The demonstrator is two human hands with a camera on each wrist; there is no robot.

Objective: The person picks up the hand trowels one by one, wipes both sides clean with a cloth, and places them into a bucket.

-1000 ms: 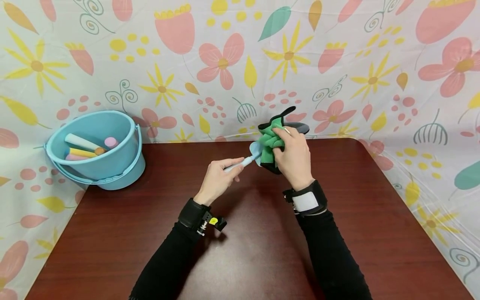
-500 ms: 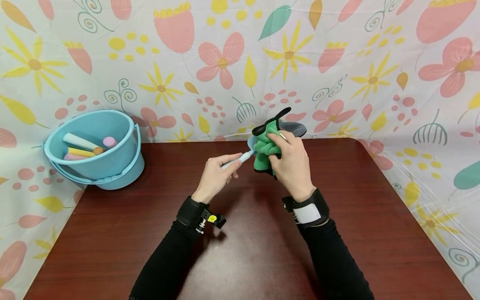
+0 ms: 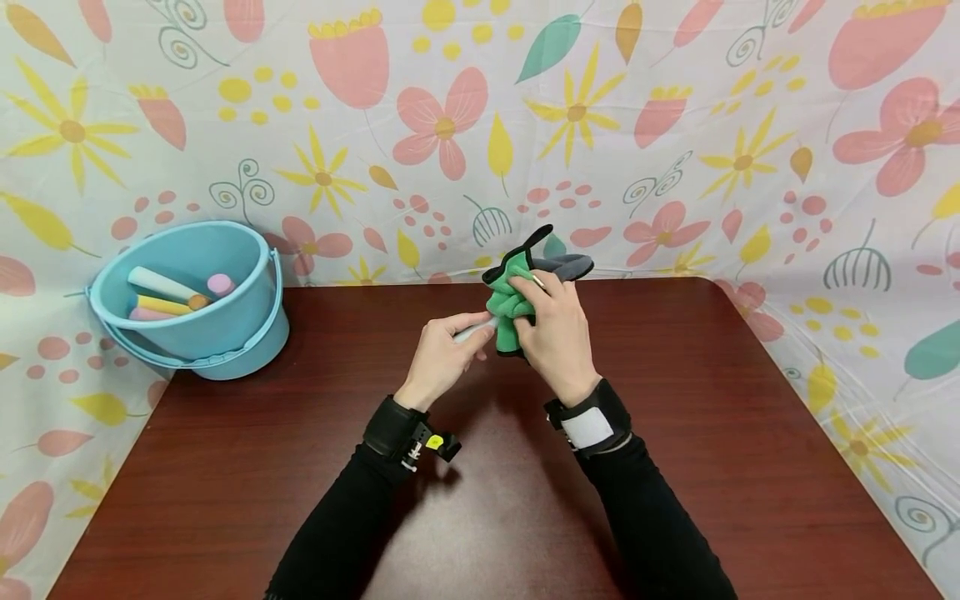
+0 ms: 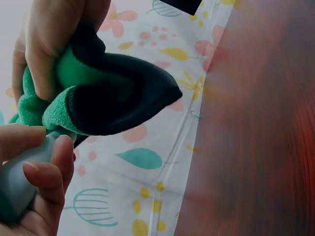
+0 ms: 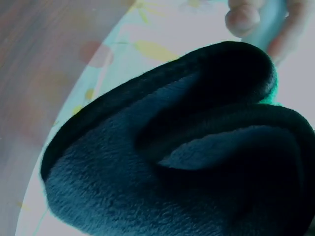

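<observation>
Above the middle of the dark red table (image 3: 675, 467) my right hand (image 3: 553, 333) grips a bunched green cloth with a dark grey back (image 3: 512, 300), wrapped over the end of a pale blue handled tool (image 3: 474, 332). My left hand (image 3: 442, 354) pinches that tool's handle, fingers curled round it. In the left wrist view the cloth (image 4: 93, 98) folds over the pale blue handle (image 4: 19, 182) between both hands. The right wrist view is filled by the cloth's dark fleece side (image 5: 172, 157), with the left hand's fingertips (image 5: 243, 19) above it. The tool's far end is hidden inside the cloth.
A light blue bucket (image 3: 247, 333) stands at the table's back left corner and holds several chunky coloured sticks (image 3: 161, 296). A flower-patterned sheet (image 3: 450, 125) hangs behind the table and along both sides.
Both hands have drifted left and slightly toward me. The cloth has slid down the tool, so its pale blue end no longer shows beyond the fabric.
</observation>
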